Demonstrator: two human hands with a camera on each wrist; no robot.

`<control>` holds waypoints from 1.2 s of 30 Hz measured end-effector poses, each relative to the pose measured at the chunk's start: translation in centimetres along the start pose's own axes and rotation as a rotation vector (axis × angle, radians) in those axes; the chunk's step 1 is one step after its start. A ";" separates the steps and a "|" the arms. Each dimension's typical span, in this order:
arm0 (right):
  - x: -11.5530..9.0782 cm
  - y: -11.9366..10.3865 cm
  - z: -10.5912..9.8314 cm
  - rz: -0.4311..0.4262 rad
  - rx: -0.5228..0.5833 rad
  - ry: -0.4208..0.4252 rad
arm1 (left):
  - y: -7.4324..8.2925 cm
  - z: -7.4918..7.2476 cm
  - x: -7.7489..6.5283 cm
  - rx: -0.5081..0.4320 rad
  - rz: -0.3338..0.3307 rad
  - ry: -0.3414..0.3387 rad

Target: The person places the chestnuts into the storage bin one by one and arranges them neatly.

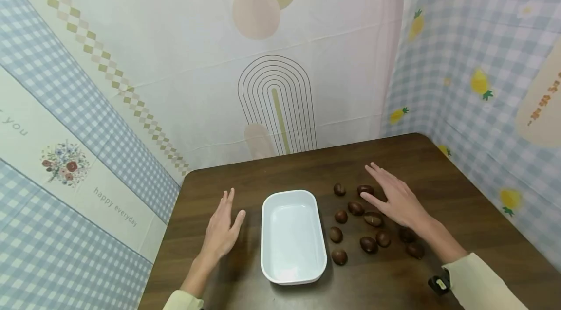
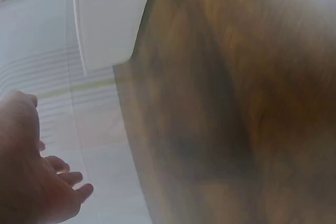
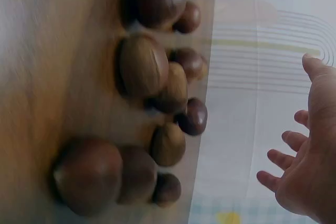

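Observation:
Several brown chestnuts (image 1: 355, 208) lie scattered on the table to the right of a white rectangular dish (image 1: 294, 239). Over the right part of this group hovers my right hand (image 1: 401, 201), fingers extended and thumb apart, holding nothing. The right wrist view shows the chestnuts (image 3: 144, 66) blurred beside that hand (image 3: 310, 145). Left of the dish, my left hand (image 1: 221, 229) is held above the table with straight fingers and holds nothing. In the left wrist view the dish wall (image 2: 107, 19) stands above and to the right of that hand (image 2: 37, 166).
The dark wooden table (image 1: 236, 178) has its back edge against a hanging patterned cloth (image 1: 197, 81). Checked cloth (image 1: 464, 47) with pineapples hangs along the right side, and another checked cloth (image 1: 96, 91) along the left. A dark wrist device (image 1: 439, 283) sits by the right sleeve.

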State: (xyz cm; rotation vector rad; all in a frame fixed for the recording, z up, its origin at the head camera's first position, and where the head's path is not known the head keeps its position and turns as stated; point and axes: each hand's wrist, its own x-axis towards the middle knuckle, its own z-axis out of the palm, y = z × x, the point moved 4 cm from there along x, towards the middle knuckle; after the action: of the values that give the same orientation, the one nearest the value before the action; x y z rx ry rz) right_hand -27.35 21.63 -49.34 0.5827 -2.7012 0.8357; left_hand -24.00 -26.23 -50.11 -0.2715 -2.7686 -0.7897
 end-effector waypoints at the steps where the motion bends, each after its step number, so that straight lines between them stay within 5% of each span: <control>1: -0.2 -0.2 0.2 -0.011 0.015 0.008 | 0.2 0.2 -0.3 -0.031 -0.002 0.008; 10: -2.3 -2.6 2.2 -0.018 0.166 0.005 | 2.1 2.9 -2.6 -0.266 -0.068 -0.026; 18: -3.7 -5.1 4.2 -0.112 0.227 0.050 | 3.1 5.0 -3.8 -0.398 -0.109 -0.092; 24: -5.0 -6.6 6.1 -0.131 0.254 0.018 | 3.3 6.2 -4.4 -0.537 -0.083 -0.133; 36: -7.3 -7.9 8.6 -0.106 0.352 -0.111 | 3.2 7.2 -5.3 -0.622 -0.087 -0.149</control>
State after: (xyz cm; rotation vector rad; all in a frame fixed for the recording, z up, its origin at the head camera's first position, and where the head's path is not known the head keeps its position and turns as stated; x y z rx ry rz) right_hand -18.42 12.87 -54.99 0.8619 -2.6055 1.2953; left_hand -19.51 -20.24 -55.95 -0.3299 -2.5976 -1.7057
